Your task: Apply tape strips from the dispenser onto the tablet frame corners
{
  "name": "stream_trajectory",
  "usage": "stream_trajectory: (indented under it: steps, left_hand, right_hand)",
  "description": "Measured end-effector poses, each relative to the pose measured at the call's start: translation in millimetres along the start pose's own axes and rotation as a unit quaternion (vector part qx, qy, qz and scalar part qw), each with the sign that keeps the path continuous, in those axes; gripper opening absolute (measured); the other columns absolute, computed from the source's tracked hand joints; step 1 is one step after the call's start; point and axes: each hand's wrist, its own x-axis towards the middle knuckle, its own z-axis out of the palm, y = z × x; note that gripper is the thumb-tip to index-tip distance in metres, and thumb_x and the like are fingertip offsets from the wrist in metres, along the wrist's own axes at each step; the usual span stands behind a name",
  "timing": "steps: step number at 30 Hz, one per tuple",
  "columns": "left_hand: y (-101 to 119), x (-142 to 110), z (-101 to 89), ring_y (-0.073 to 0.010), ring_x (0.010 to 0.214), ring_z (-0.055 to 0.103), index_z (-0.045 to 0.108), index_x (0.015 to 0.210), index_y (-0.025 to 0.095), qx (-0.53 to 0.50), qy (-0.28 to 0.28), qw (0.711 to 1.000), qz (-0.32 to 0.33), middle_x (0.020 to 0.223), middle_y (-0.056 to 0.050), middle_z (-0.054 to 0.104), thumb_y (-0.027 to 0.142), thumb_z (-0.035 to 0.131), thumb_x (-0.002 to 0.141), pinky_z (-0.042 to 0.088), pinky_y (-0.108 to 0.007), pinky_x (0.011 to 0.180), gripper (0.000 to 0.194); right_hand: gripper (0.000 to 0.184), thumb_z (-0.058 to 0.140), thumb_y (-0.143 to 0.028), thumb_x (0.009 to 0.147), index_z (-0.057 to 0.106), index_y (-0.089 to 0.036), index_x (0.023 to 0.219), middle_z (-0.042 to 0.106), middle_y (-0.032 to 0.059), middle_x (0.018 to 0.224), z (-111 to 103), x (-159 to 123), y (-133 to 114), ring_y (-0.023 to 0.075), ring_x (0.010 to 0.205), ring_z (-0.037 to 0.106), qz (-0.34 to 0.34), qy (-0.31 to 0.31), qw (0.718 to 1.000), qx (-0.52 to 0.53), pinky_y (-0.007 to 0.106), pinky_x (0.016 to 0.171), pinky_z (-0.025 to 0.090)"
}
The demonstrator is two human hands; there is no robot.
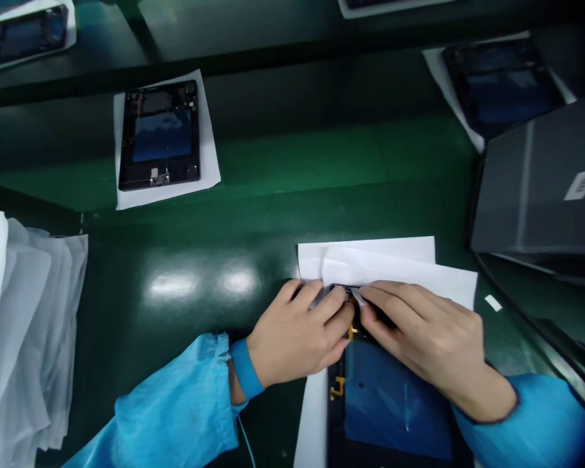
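An opened tablet point(394, 403), with a blue panel and orange flex cables, lies on white paper sheets point(380, 250) in front of me. My left hand point(302, 335) is closed around its upper left corner, with fingers curled at the edge. Between thumb and forefinger, my right hand point(426, 331) pinches a small pale flat piece point(357, 297), its tip against the tablet's top edge beside my left fingertips. What kind of piece it is I cannot make out. Both hands partly cover the tablet's upper end. A blue wrist strap point(246, 369) with a cord circles my left wrist.
Another opened tablet point(160, 136) rests on paper at the upper left, and more lie along the back. A stack of translucent sheets point(43, 325) stands at the left. At the right are a dark grey panel point(541, 188) with a label and a black cable point(521, 318).
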Motion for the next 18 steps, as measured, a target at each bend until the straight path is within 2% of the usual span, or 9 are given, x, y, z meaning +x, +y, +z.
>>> stream_trajectory:
  steps: [9,12,14,15,17,18]
  left_hand:
    - [1.6,1.1,2.2,-0.0274,0.111,0.053,0.06,0.119,0.016,-0.01,0.008,1.0,0.003,0.129,-0.009,0.059,0.039,0.054,0.093,0.043,-0.041,0.091,0.035]
    - [-17.8,-1.3,-11.3,-0.0279,0.111,0.055,0.059,0.121,0.015,0.02,0.022,1.0,0.004,0.124,-0.01,0.062,0.039,0.052,0.095,0.044,-0.042,0.09,0.036]
    - [-46.4,-7.1,-29.8,-0.0295,0.111,0.056,0.059,0.122,0.015,0.074,0.033,0.995,-0.054,0.123,-0.012,0.062,0.037,0.051,0.096,0.045,-0.044,0.091,0.035]
    - [-64.3,-11.6,-41.4,-0.0303,0.112,0.056,0.059,0.122,0.015,0.106,0.03,0.988,-0.112,0.125,-0.013,0.061,0.035,0.051,0.096,0.045,-0.044,0.091,0.034]
    - [-103.1,-23.3,-67.3,-0.0321,0.117,0.053,0.057,0.127,0.016,0.166,-0.003,0.955,-0.245,0.132,-0.015,0.057,0.034,0.053,0.094,0.045,-0.044,0.094,0.038]
    - [-121.9,-29.8,-80.3,-0.0327,0.12,0.052,0.055,0.13,0.016,0.191,-0.042,0.933,-0.302,0.135,-0.015,0.054,0.033,0.055,0.093,0.044,-0.044,0.095,0.041]
  right_hand:
    - [0.009,0.062,-0.018,0.089,0.07,-0.016,0.094,0.071,0.0023,0.092,0.4,2.6,-3.1,0.0136,0.075,0.062,-0.005,-0.013,1.0,-0.019,0.028,0.062,0.041]
    - [0.011,0.059,-0.019,0.092,0.069,-0.017,0.094,0.071,0.0019,0.095,-0.7,1.9,-4.8,0.0139,0.077,0.061,-0.006,-0.015,1.0,-0.013,0.028,0.061,0.039]
    - [0.014,0.056,-0.018,0.093,0.069,-0.017,0.095,0.07,0.0026,0.097,-2.2,2.3,-5.5,0.0143,0.078,0.061,-0.015,-0.021,0.999,-0.02,0.028,0.059,0.037]
    - [0.015,0.054,-0.016,0.093,0.069,-0.016,0.095,0.07,0.0033,0.097,-3.2,2.8,-5.7,0.0148,0.078,0.06,-0.025,-0.024,0.999,-0.028,0.029,0.057,0.037]
    - [0.018,0.052,-0.012,0.09,0.069,-0.014,0.094,0.069,0.005,0.097,-5.2,3.7,-5.6,0.0162,0.077,0.059,-0.05,-0.033,0.997,-0.044,0.031,0.056,0.037]
    - [0.02,0.051,-0.01,0.087,0.069,-0.013,0.094,0.069,0.0059,0.097,-5.9,3.6,-5.4,0.017,0.076,0.058,-0.063,-0.039,0.996,-0.049,0.032,0.057,0.039]
